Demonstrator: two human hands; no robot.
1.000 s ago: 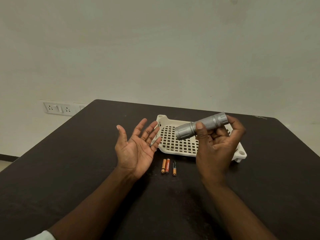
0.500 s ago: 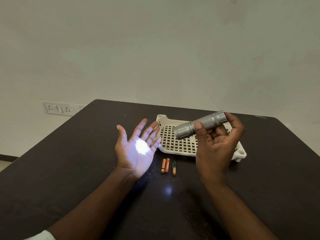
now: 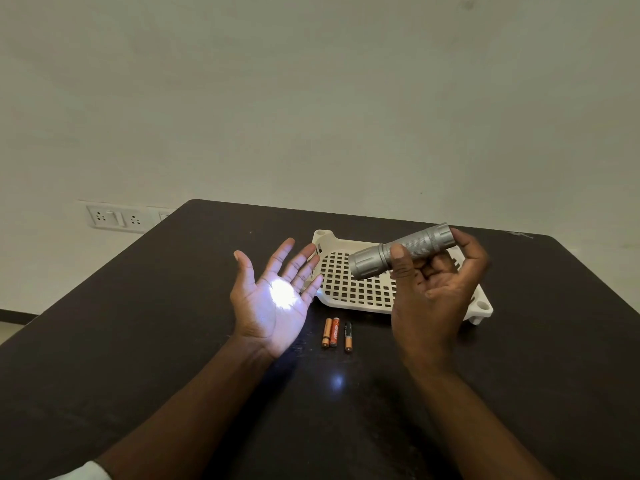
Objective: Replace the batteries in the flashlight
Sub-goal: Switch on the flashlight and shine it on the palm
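Right hand (image 3: 433, 292) grips flashlight (image 3: 398, 251); left hand (image 3: 273, 299) open, lit.

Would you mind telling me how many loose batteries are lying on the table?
3. Two orange batteries lie touching, side by side, in front of the white tray; a black battery lies just right of them. Any inside the flashlight are hidden.

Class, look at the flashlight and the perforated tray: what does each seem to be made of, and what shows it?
Flashlight: probably metal, likely aluminium; matte grey with a knurled grip band.
Tray: most likely moulded plastic; cream, smooth, with a grid of square holes and rounded corner feet.
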